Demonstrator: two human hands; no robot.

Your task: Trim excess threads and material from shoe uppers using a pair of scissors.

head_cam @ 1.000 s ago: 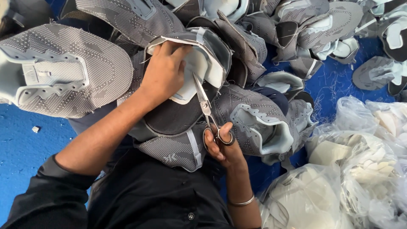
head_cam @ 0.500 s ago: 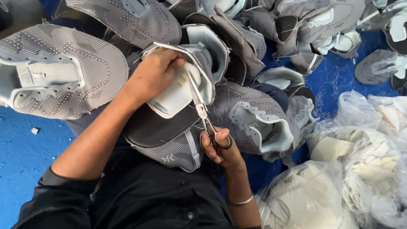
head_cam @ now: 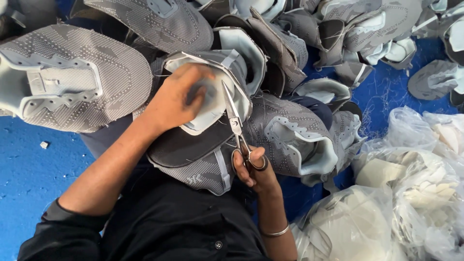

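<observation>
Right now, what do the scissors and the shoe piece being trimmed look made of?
Scissors: bare metal, going by the shiny grey blades. Shoe upper: apparently grey knit fabric, dotted weave showing, with a smooth pale lining that looks like foam or synthetic.

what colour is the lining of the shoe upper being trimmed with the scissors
Pale grey-blue lining, on a grey knit shoe upper; seen in the head view.

A large grey knit shoe upper (head_cam: pixel 72 77) lies flat at upper left on the blue floor (head_cam: pixel 29 174). Further grey uppers (head_cam: pixel 338 29) are heaped across the top, overlapping one another. Another grey upper with a pale lining (head_cam: pixel 295 137) lies at centre right. Clear plastic bags of pale cut pieces (head_cam: pixel 415 193) crowd the lower right, touching each other. A small white scrap (head_cam: pixel 44 144) sits apart at left.
</observation>
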